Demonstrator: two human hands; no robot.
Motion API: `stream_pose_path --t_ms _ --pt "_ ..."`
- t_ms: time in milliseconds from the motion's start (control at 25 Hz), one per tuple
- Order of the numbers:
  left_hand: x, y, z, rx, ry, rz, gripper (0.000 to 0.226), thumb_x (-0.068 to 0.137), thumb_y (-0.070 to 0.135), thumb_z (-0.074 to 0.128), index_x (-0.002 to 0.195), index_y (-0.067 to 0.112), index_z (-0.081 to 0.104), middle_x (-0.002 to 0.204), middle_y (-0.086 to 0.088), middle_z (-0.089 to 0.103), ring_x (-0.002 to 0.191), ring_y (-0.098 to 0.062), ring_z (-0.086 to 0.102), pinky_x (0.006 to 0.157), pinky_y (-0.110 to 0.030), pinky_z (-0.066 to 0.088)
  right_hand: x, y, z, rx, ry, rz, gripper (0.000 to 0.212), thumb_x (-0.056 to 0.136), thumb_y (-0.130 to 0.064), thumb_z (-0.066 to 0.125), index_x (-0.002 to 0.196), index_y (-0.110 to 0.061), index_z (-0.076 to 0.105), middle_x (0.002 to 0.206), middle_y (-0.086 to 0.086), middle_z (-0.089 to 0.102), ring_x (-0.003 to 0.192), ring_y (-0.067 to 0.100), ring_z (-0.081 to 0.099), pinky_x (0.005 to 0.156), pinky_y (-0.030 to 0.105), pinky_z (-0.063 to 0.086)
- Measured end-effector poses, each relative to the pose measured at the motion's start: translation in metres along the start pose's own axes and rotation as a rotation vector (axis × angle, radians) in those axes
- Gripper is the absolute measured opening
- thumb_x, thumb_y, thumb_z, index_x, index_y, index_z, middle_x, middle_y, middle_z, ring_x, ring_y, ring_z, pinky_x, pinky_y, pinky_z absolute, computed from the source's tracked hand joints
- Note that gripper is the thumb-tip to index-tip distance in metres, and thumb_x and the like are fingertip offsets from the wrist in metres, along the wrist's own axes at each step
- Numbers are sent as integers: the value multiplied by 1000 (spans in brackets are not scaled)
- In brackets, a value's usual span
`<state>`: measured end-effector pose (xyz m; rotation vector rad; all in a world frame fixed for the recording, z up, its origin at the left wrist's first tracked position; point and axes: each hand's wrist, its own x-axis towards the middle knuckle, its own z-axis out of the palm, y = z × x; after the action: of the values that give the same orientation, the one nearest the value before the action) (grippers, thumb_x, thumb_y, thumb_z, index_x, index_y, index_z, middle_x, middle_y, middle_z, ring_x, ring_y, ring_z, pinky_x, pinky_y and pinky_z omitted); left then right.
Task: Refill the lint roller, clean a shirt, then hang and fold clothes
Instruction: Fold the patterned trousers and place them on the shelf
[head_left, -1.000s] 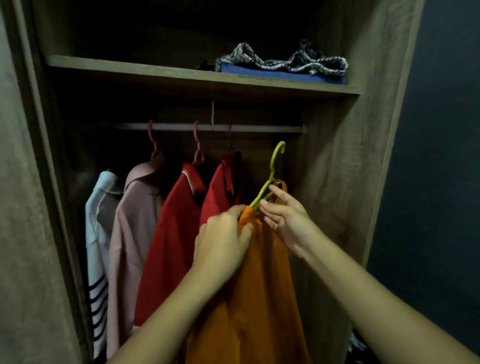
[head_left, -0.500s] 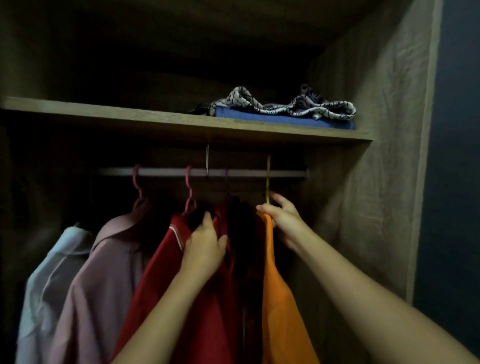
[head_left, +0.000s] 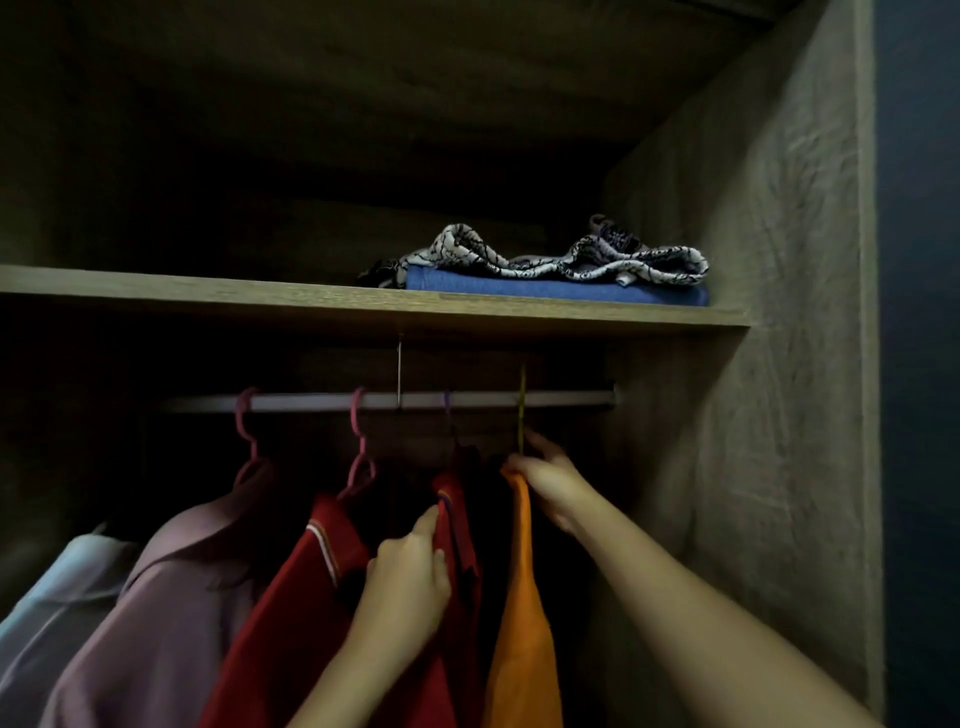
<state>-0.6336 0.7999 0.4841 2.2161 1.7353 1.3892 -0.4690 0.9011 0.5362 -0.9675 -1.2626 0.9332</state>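
An orange shirt (head_left: 522, 613) hangs at the right end of the wardrobe rail (head_left: 467, 400) on a yellow-green hanger (head_left: 521, 410) whose hook is over the rail. My right hand (head_left: 548, 480) pinches the hanger's neck at the shirt's collar. My left hand (head_left: 408, 577) grips the shoulder of the neighbouring red shirt (head_left: 457, 525), thumb up against the fabric. The lint roller is not in view.
Left along the rail hang another red shirt (head_left: 296, 597), a mauve shirt (head_left: 171, 613) and a pale shirt (head_left: 47, 587) on pink hangers. The shelf (head_left: 208, 296) above holds a folded blue cloth (head_left: 556, 291) under a patterned garment (head_left: 561, 257). The wardrobe's side wall (head_left: 753, 415) is close on the right.
The orange shirt went from held in front of the wardrobe to hanging on the rail. My left hand left it and took the red shirt beside it. The camera tilted upward.
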Motion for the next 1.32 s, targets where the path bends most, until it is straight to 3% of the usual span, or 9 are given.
stream_pose_path --t_ms 280,400,480,600,680,840,1000,1160,1320 --pt "-4 6 0 135 -7 -16 51 94 17 45 143 20 33 113 -11 66 108 -28 61 94 -33 44 -9 19 -12 -205 -50 86 59 83 -1 54 138 -12 39 72 7 63 48 9 58 49 21 47" --pt "-10 26 -18 419 -91 -27 47 97 30 40 142 17 33 114 -8 65 107 -27 61 89 -33 45 -21 4 -10 -465 -32 16 49 84 -16 59 132 -14 48 98 8 68 83 18 66 76 27 55" --pt "-16 50 -47 472 45 91 38 96 40 37 125 19 52 105 -4 67 99 -24 65 81 -34 49 -36 -13 -14 -653 166 -299 36 85 -19 60 120 -12 58 110 9 65 102 25 62 91 25 46" --pt "-3 97 -106 79 546 618 29 87 32 47 90 14 70 80 -3 72 72 -13 66 65 -28 50 -74 -84 -30 -592 434 -1112 16 82 -14 53 92 -9 63 89 4 58 87 18 56 78 20 38" --pt "36 129 -143 -15 632 736 25 86 21 54 101 10 70 93 -6 72 83 -10 63 75 -17 43 -83 -143 -48 -709 511 -1317 21 76 -10 49 94 -7 61 93 8 56 90 19 50 82 27 37" --pt "131 165 -170 350 267 394 66 85 14 59 145 15 31 150 -9 32 136 -22 33 109 -26 26 -54 -223 -90 -1170 476 -715 59 73 -9 55 131 -14 42 133 15 43 123 34 39 103 40 34" --pt "160 148 -162 420 -27 200 62 82 18 61 139 15 37 134 -14 50 118 -26 51 96 -34 44 -29 -225 -115 -1519 257 -497 47 84 -20 55 130 -15 46 128 18 51 119 35 49 95 36 41" --pt "139 138 -173 319 305 343 20 84 18 65 103 14 65 101 -10 68 93 -24 62 76 -34 48 -45 -215 -115 -1277 478 -887 24 91 -18 47 112 -10 55 109 19 54 102 38 55 81 40 43" --pt "82 140 -226 -71 435 395 14 75 24 69 87 18 67 82 -6 69 78 -15 63 71 -31 51 -112 -228 -103 -721 468 -1189 26 94 -16 47 118 -7 47 108 16 52 88 18 53 72 15 33"
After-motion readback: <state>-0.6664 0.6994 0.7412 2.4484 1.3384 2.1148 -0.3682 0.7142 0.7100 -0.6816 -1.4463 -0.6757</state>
